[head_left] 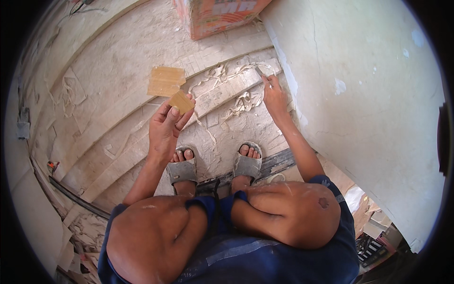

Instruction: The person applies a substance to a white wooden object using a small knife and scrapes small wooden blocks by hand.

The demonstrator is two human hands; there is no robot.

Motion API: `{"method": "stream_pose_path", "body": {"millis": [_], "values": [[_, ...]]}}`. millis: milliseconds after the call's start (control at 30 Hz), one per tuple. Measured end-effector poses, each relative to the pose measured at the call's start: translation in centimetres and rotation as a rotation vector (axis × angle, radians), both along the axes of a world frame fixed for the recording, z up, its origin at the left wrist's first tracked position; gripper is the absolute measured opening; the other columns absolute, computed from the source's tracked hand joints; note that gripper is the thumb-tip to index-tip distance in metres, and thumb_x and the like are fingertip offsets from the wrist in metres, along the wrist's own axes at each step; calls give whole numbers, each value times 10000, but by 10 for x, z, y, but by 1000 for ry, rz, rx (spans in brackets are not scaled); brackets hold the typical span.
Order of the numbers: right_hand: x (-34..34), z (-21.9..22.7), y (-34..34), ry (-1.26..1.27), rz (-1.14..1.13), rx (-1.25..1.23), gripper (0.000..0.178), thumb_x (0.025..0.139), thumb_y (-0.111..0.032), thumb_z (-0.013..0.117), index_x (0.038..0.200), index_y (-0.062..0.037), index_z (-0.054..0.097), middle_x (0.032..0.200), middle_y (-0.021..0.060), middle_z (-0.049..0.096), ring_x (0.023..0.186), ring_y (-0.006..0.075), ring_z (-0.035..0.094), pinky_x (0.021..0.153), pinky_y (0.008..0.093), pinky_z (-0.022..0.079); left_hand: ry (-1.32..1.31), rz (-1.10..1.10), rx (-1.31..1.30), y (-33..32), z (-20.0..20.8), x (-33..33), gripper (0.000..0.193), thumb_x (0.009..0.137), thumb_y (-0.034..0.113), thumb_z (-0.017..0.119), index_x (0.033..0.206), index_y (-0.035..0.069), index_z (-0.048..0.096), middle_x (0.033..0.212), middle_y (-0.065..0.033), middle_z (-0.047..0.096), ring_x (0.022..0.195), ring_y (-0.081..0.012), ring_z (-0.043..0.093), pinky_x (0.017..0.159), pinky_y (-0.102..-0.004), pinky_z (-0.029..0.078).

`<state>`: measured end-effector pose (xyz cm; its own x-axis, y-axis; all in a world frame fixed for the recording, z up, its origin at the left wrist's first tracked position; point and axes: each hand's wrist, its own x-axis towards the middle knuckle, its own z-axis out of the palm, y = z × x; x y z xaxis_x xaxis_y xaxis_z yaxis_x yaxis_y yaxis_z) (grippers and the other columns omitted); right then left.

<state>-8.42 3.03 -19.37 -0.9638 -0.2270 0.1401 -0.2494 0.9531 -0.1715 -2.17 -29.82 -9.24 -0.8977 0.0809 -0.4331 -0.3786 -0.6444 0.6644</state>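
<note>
My left hand [164, 125] is raised in front of my left knee, its thumb and fingers pinching a small squarish tan piece with a wood-like grain [181, 102]. Just beyond it is a larger tan piece of the same look [166, 81], seemingly lying on the floor. Over at the right, my right hand [274, 94] is closed near the far end of a pale dusty board [227, 91]. A small, dark, flat tool [258, 71] pokes out past its fingertips; its kind is too small to make out.
Curled pale strips [243, 103] litter the dusty floor around the boards. An orange printed carton [222, 19] stands at the far side. A pale, scuffed wall or panel [359, 90] closes off the right. My sandalled feet [248, 163] rest between my hands; a black strip [78, 201] lies at left.
</note>
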Motion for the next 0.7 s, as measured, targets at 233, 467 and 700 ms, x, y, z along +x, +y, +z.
{"method": "stream_pose_path", "body": {"millis": [233, 467, 700], "values": [[28, 11, 6, -113, -73, 24, 345, 868, -40, 471, 1198, -87, 558, 1052, 100, 529, 729, 306, 611, 622, 410, 501, -3, 5, 6, -5, 1, 1, 387, 925, 147, 538, 1242, -58, 453, 1236, -179, 533, 1150, -271, 536, 983, -336, 462], [34, 36, 13, -449, -407, -589, 329, 936, -159, 483, 1248, -58, 508, 948, 69, 623, 644, 155, 592, 543, 260, 462, -39, 20, -8, -11, -3, 4, 378, 931, 161, 528, 1237, -51, 460, 1227, -174, 543, 1137, -264, 547, 976, -331, 468], [40, 64, -16, -690, -545, -1331, 331, 962, -230, 477, 1232, -52, 407, 935, 85, 634, 619, 93, 553, 521, 206, 403, -24, -10, -45, -11, -3, 3, 430, 930, 239, 529, 1245, -43, 452, 1225, -169, 543, 1132, -265, 550, 962, -343, 478]]}}
